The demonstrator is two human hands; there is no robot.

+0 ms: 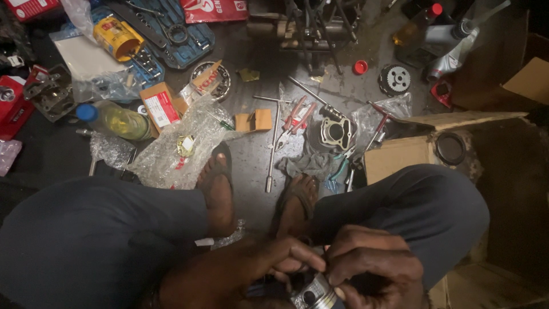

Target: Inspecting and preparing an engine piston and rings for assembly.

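Left hand (269, 269) and right hand (372, 266) close together between bent knees, fingers curled, fingertips pinched.

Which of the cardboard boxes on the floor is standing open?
The large brown cardboard box by the person's right knee: its flap is lifted and a round black part sits inside. The small white-and-red labelled box and the small plain box are closed.

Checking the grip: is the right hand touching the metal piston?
Touching. The head view shows the right hand with fingertips pressed on the piston top.
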